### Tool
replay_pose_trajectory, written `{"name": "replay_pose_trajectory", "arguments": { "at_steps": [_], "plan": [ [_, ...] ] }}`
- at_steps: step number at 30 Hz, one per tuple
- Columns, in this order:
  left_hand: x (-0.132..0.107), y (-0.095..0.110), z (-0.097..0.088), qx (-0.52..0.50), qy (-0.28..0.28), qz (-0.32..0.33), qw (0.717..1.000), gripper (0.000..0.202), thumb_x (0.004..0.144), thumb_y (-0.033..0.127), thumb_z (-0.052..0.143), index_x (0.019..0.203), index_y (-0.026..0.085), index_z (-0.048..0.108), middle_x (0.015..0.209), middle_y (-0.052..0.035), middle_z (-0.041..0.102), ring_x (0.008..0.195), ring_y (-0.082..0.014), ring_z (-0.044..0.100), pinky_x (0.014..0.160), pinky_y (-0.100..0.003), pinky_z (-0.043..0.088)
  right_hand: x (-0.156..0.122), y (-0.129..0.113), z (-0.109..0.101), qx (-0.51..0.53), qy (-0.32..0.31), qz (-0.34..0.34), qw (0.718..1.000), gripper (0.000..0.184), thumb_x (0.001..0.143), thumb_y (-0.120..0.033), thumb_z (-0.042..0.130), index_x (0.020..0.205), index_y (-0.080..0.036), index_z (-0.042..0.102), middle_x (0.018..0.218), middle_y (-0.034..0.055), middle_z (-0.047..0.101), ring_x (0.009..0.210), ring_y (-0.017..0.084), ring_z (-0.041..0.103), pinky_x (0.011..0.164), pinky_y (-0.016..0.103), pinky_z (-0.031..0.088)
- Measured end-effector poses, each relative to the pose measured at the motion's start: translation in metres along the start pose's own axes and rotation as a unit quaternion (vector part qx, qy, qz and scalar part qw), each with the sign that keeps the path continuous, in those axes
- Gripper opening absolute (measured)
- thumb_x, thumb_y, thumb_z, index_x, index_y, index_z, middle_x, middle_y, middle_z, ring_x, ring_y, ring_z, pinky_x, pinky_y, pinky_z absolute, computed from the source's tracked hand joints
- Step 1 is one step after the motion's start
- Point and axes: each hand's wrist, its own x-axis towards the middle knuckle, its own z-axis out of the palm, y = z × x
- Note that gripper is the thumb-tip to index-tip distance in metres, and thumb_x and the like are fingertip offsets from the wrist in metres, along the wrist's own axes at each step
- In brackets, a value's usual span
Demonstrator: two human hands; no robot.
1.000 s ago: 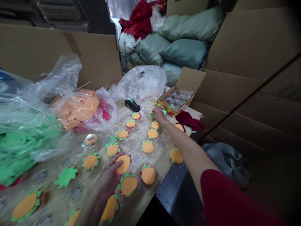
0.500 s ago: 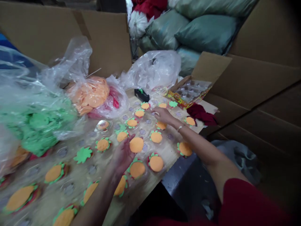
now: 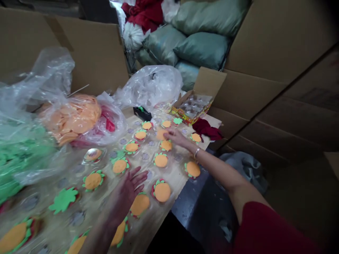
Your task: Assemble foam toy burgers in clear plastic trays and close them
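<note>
My left hand [image 3: 127, 190] hovers flat with its fingers spread, holding nothing, over the near rows of foam flowers [image 3: 162, 191], each an orange disc on a green leafy base. My right hand [image 3: 177, 138] reaches across to the far rows, and its fingertips pinch a plain orange foam disc [image 3: 160, 134] low over the sheet. A green leaf shape [image 3: 63, 199] lies without a disc at the near left. The pieces sit on a clear plastic sheet over the wooden table [image 3: 177, 180].
Plastic bags of orange discs [image 3: 71, 118] and green foam shapes [image 3: 23, 155] crowd the left. A clear bag [image 3: 150, 84], a black tape dispenser [image 3: 142, 113], a small colourful box [image 3: 192, 107] and a dark red cloth [image 3: 206, 128] lie at the far end. Cardboard walls [image 3: 265, 95] enclose the table.
My left hand held an orange disc before and is now spread with nothing in it. My right hand has drawn back from the far edge and now has an orange disc at its fingertips.
</note>
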Motion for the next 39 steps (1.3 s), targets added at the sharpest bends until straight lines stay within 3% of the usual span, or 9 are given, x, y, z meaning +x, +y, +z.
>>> {"name": "replay_pose_trajectory", "arguments": {
  "at_steps": [4,10,17,21,25,29,32,35,39],
  "plan": [
    [-0.005,0.002,-0.01,0.004,-0.014,0.009,1.0,0.055,0.081,0.047,0.059,0.127,0.018,0.047,0.117,-0.0152,0.066,0.104,-0.0242,0.063,0.087,-0.035,0.045,0.051,0.061,-0.041,-0.095,0.109,0.092,0.985,0.031,0.089,-0.019,0.041,0.106,-0.011,0.066,0.102,0.0104,0.067,0.089,0.02,0.058,0.078,0.027,0.043],
    [-0.005,0.002,-0.015,0.018,-0.027,0.015,0.999,0.064,0.069,0.049,0.072,0.121,0.017,0.053,0.11,-0.0161,0.069,0.1,-0.0262,0.064,0.086,-0.035,0.047,0.078,0.104,-0.042,-0.187,0.081,0.104,0.973,0.03,0.085,-0.012,0.045,0.104,-0.014,0.068,0.118,0.0133,0.063,0.103,0.022,0.058,0.091,0.03,0.041],
    [0.001,-0.003,-0.029,0.025,-0.027,0.024,0.999,0.059,0.071,0.048,0.072,0.119,0.017,0.056,0.11,-0.0154,0.07,0.099,-0.0249,0.065,0.086,-0.035,0.048,0.069,0.11,-0.031,-0.247,0.02,0.07,0.966,0.025,0.088,-0.016,0.048,0.105,-0.013,0.065,0.128,0.0144,0.057,0.113,0.022,0.054,0.097,0.03,0.04],
    [-0.002,-0.007,-0.021,0.043,-0.036,0.059,0.997,0.046,0.081,0.044,0.063,0.117,0.017,0.058,0.108,-0.0145,0.07,0.097,-0.0245,0.066,0.087,-0.036,0.048,0.062,0.105,-0.03,-0.265,0.009,0.048,0.963,0.027,0.092,-0.024,0.047,0.112,-0.011,0.06,0.13,0.0168,0.055,0.119,0.022,0.05,0.101,0.032,0.037],
    [-0.038,-0.017,-0.012,0.12,0.089,0.177,0.973,0.039,0.077,0.035,0.069,0.112,0.017,0.064,0.103,-0.0124,0.07,0.101,-0.0267,0.062,0.09,-0.034,0.046,0.049,0.092,-0.033,-0.26,0.021,0.033,0.965,0.042,0.095,-0.034,0.042,0.126,-0.008,0.05,0.137,0.021,0.047,0.128,0.026,0.041,0.105,0.041,0.034],
    [-0.098,-0.057,-0.039,0.159,0.265,0.353,0.883,0.021,0.067,0.018,0.076,0.088,0.02,0.071,0.096,-0.0114,0.069,0.106,-0.0275,0.057,0.096,-0.029,0.04,0.004,0.059,-0.034,-0.222,0.126,-0.038,0.966,0.046,0.096,-0.033,0.034,0.131,-0.005,0.046,0.137,0.0218,0.046,0.13,0.027,0.039,0.108,0.044,0.032],
    [-0.142,-0.104,-0.076,0.212,0.278,0.292,0.89,0.016,0.06,0.014,0.08,0.07,0.022,0.07,0.078,-0.0119,0.068,0.092,-0.0275,0.06,0.096,-0.035,0.041,-0.064,0.021,-0.019,-0.152,0.199,-0.141,0.958,0.043,0.095,-0.031,0.035,0.131,-0.012,0.047,0.132,0.0159,0.051,0.125,0.025,0.044,0.106,0.045,0.035],
    [-0.172,-0.145,-0.106,0.286,0.261,0.216,0.896,0.016,0.058,0.019,0.083,0.067,0.024,0.07,0.075,-0.0129,0.068,0.08,-0.0258,0.059,0.094,-0.039,0.041,-0.146,-0.015,0.013,-0.1,0.195,-0.214,0.952,0.04,0.091,-0.025,0.04,0.129,-0.018,0.047,0.125,0.0146,0.055,0.122,0.026,0.048,0.102,0.047,0.04],
    [-0.188,-0.168,-0.122,0.263,0.308,0.253,0.879,0.015,0.059,0.022,0.082,0.068,0.026,0.069,0.076,-0.0114,0.066,0.082,-0.0258,0.055,0.091,-0.037,0.041,-0.218,-0.043,0.068,-0.113,0.181,-0.279,0.936,0.038,0.086,-0.022,0.046,0.124,-0.023,0.049,0.118,0.0126,0.058,0.12,0.028,0.051,0.104,0.054,0.034]
  ]
}}
